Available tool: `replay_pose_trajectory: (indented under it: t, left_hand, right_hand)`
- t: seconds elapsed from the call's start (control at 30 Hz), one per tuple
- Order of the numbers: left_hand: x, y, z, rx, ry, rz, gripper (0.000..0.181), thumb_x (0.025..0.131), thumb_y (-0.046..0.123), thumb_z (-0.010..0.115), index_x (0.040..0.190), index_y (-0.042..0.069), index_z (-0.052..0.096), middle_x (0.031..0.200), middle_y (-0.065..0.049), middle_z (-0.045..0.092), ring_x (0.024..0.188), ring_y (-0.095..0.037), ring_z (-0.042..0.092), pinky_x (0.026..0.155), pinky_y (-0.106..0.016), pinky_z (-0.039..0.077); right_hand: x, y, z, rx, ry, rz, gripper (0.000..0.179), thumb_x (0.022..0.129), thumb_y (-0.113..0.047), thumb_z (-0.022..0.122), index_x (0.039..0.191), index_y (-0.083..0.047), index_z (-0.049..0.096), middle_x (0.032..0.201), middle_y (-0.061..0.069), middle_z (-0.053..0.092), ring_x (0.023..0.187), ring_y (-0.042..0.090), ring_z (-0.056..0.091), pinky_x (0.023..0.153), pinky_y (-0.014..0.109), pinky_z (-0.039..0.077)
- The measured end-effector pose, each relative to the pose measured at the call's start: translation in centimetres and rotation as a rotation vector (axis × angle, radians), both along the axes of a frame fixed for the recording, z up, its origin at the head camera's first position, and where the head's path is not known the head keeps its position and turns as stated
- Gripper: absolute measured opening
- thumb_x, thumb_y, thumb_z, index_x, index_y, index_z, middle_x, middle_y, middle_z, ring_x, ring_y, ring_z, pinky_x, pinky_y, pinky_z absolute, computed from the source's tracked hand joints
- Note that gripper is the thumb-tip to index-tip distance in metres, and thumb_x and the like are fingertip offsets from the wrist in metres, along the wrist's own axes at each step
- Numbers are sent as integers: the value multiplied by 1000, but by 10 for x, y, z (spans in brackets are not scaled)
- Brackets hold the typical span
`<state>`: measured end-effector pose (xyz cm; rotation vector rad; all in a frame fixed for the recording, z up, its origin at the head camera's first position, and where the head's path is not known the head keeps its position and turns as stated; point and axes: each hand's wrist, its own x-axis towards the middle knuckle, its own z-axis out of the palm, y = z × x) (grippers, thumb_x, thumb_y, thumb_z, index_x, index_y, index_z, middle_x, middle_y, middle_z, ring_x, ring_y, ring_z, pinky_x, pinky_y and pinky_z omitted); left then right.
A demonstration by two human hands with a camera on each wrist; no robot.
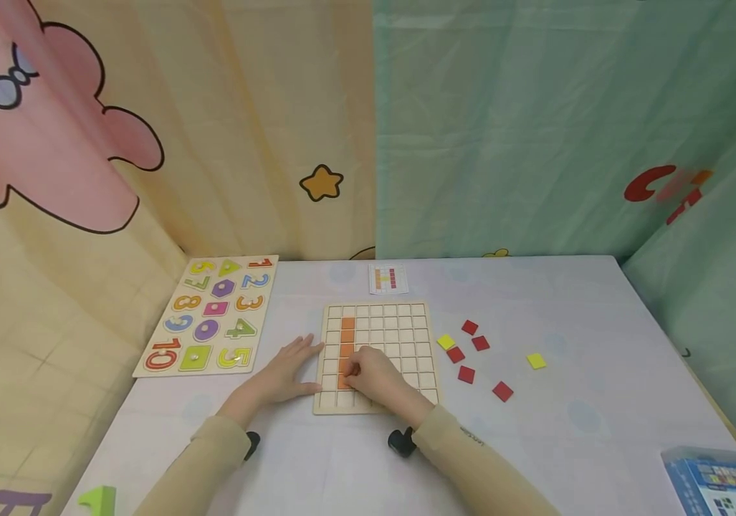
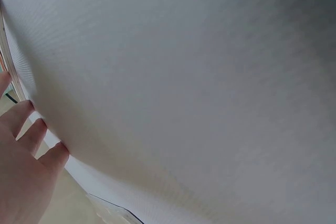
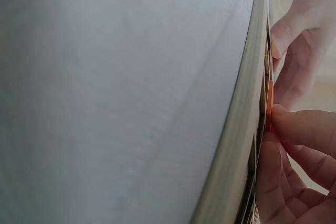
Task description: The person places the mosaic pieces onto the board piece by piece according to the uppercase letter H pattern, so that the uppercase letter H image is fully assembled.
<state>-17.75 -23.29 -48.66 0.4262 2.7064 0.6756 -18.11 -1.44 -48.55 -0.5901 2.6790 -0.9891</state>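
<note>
A wooden grid board (image 1: pixel 400 333) lies on the table, with a column of orange square tiles (image 1: pixel 347 336) in its second column from the left. My right hand (image 1: pixel 379 377) reaches over the board and pinches an orange tile (image 3: pixel 270 98) at the lower end of that column, its fingertips right at the grid. Along the board's left edge, my left hand (image 1: pixel 284 371) rests on the table, fingers spread and the fingertips and thumb at the rim. In the left wrist view, the fingers (image 2: pixel 32 136) of this hand show at the lower left.
Several red tiles (image 1: pixel 466 375) and two yellow tiles (image 1: pixel 537 360) lie right of the board. A pattern card (image 1: pixel 389 279) is behind it. At the left lies a number-and-shape puzzle (image 1: pixel 215 308). A blue box (image 1: pixel 725 480) and a green block (image 1: pixel 102 499) occupy the front corners.
</note>
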Motion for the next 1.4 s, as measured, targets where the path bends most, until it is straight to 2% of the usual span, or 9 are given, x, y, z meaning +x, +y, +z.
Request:
replay_pose_trajectory:
  t: [0.3, 0.5, 0.73, 1.03, 1.23, 1.4]
  left_hand:
    - [0, -1, 0, -14, -6, -12, 83, 86, 41, 74, 153, 13, 35, 164, -16, 18, 152, -40, 11, 123, -59, 12]
    - [-2, 0, -1, -7, 3, -9, 83, 85, 40, 75, 153, 13, 36, 164, -15, 19, 152, -40, 11, 123, -59, 12]
    - [0, 1, 0, -4, -15, 10, 84, 84, 40, 76, 153, 15, 36, 165, -14, 17, 152, -38, 10, 124, -57, 11]
    - [3, 1, 0, -13, -1, 6, 83, 84, 40, 76, 153, 15, 37, 165, -14, 19, 152, -38, 12, 124, -56, 13]
    - [3, 2, 2, -7, -7, 10, 83, 84, 40, 76, 152, 15, 38, 165, -13, 20, 152, -38, 12, 123, -58, 14]
    - [2, 2, 1, -9, -2, 11, 82, 84, 39, 77, 152, 15, 38, 164, -13, 20, 153, -37, 12, 124, -57, 14]
  right_hand:
    - [1, 3, 1, -33, -33, 12, 4, 87, -12, 74, 84, -11, 72, 82, -3, 61, 70, 6, 52, 61, 17, 46]
    - [0, 18, 7, -91, -41, -7, 6, 88, -15, 73, 92, -11, 72, 85, -3, 65, 75, 8, 55, 65, 20, 49]
    - [-7, 50, 14, -142, -74, -116, 8, 90, -16, 72, 97, -12, 72, 88, -3, 66, 79, 11, 58, 69, 24, 52]
    - [-29, 109, 24, -145, -56, -297, 17, 89, -18, 73, 103, -8, 71, 93, 4, 70, 83, 16, 62, 70, 29, 55]
    - [-40, 147, 21, -102, -60, -386, 27, 89, -22, 73, 110, -6, 68, 101, 10, 70, 89, 21, 64, 75, 34, 58]
    - [-44, 163, 15, -61, -120, -442, 36, 88, -27, 74, 117, -7, 64, 108, 12, 69, 95, 23, 64, 82, 36, 58]
